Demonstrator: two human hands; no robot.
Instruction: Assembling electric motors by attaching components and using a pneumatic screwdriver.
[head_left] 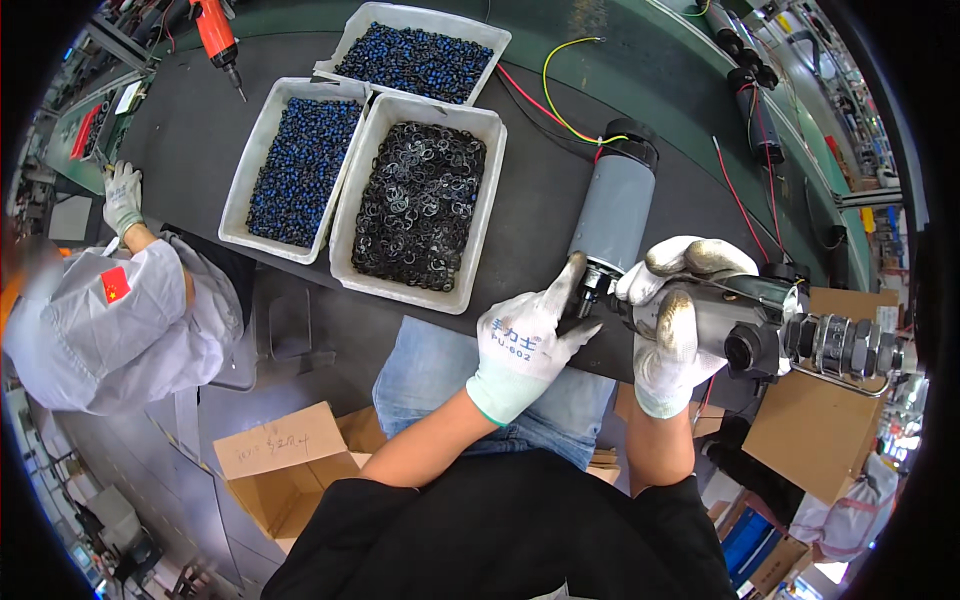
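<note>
A grey cylindrical motor [613,208] with a black end cap lies on the dark table in front of me. Its short dark shaft end [590,289] points toward me. My left hand [530,345], in a white glove, has its index finger against the motor's near end and its thumb spread apart below, with the shaft end between them. My gloved right hand [672,335] curls its fingers round a metal block [705,312] beside the shaft end. Threaded metal fittings [848,345] stick out from the block's right side. The glove hides part of the block.
White bins hold blue-black small parts [305,172] and dark rings [420,205] at left-centre. A red-orange power screwdriver [215,38] hangs at the upper left. More motors [757,120] stand at the right. Another person's gloved hand [123,197] rests at the table's left. Cardboard boxes [268,440] are below.
</note>
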